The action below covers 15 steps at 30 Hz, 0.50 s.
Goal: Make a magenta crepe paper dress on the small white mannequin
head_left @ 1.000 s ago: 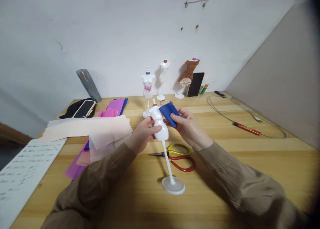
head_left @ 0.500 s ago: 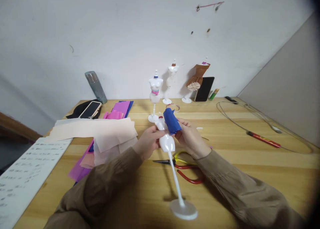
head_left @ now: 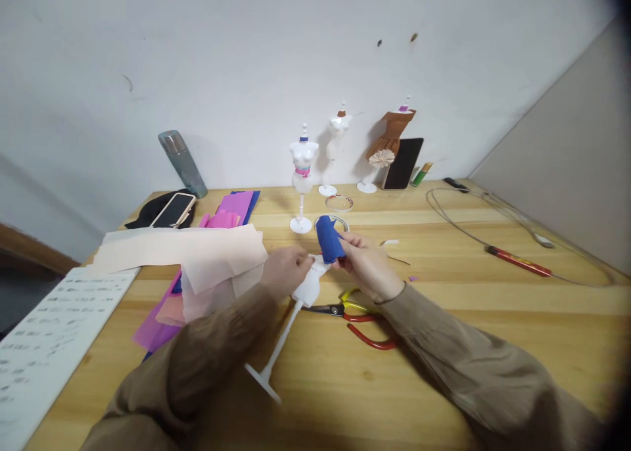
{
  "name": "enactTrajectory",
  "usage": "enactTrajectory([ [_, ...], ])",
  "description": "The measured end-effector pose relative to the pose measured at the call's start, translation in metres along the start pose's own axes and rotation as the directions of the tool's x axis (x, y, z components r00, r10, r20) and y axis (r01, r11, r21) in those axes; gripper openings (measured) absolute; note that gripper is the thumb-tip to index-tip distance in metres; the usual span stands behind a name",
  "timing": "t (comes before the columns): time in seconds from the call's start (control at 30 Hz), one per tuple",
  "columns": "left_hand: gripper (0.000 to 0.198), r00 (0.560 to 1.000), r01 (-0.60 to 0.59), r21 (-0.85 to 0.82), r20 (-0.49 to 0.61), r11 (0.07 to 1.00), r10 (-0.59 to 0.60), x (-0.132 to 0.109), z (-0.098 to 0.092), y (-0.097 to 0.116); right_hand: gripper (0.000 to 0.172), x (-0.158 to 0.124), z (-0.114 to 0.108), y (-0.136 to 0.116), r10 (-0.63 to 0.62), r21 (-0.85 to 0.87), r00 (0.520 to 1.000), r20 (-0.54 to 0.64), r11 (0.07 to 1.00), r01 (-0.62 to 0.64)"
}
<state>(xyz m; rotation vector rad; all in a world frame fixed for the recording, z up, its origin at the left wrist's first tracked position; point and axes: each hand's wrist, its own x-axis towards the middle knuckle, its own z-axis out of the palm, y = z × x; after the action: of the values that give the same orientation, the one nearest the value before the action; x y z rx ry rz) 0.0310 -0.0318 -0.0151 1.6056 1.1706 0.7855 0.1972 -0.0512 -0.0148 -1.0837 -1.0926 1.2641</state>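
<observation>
My left hand (head_left: 287,272) has its fingers closed around the upper part of a small white mannequin (head_left: 306,289), which leans so that its stand and round base (head_left: 263,382) point down to the left. A short piece of rolled or folded blue paper or cloth (head_left: 329,240) is pinched in my right hand (head_left: 371,267), just above and right of the mannequin's top. The left fingers partly hide the mannequin's torso. On the table below the right hand lies a dark-bladed cutting tool (head_left: 335,310) with red and yellow handles beside it, partly covered by the wrist.
Behind stand a white mannequin with a pink waistband (head_left: 302,158), another white one (head_left: 339,142) and one in a brown dress (head_left: 394,139). Pale paper sheets (head_left: 211,247), a phone (head_left: 175,209) and a flask (head_left: 182,164) are left. A cable with a red handle (head_left: 517,261) lies right.
The mannequin has tipped, its base swinging from lower right to lower left, and it sits lower. The blue piece, still in my right hand, has come away from its torso. The view has shifted slightly.
</observation>
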Motion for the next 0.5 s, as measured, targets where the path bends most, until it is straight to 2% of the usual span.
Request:
enactTrajectory([
  [0.07,0.021,0.998,-0.022,-0.078,-0.059,0.997,0.017,0.002,0.001,0.005,0.040,0.000,0.001,0.001,-0.026,-0.042,1.000,-0.006,0.999,0.025],
  [0.1,0.022,1.000,-0.005,-0.164,-0.026,0.986,0.001,0.003,0.002,0.008,0.037,-0.001,0.001,0.001,-0.040,-0.062,0.999,-0.010,0.997,0.039],
  [0.17,0.030,0.992,0.086,-0.361,0.121,0.929,-0.045,0.005,0.005,0.009,0.030,-0.001,0.002,0.001,-0.069,-0.098,0.997,-0.025,0.993,0.067],
  [0.23,0.033,0.978,0.138,-0.429,0.199,0.893,-0.056,0.007,0.007,0.008,0.025,-0.002,0.002,0.002,-0.094,-0.122,0.994,-0.050,0.989,0.087],
  [0.37,0.031,0.985,0.141,-0.462,0.158,0.876,-0.075,0.009,0.004,0.003,0.020,0.002,-0.001,0.007,-0.105,-0.138,0.991,-0.085,0.986,0.092],
  [0.5,0.039,0.985,0.155,-0.627,0.158,0.763,-0.070,0.011,-0.003,0.004,0.014,0.008,-0.008,0.012,-0.083,-0.127,0.990,-0.116,0.990,0.068],
])
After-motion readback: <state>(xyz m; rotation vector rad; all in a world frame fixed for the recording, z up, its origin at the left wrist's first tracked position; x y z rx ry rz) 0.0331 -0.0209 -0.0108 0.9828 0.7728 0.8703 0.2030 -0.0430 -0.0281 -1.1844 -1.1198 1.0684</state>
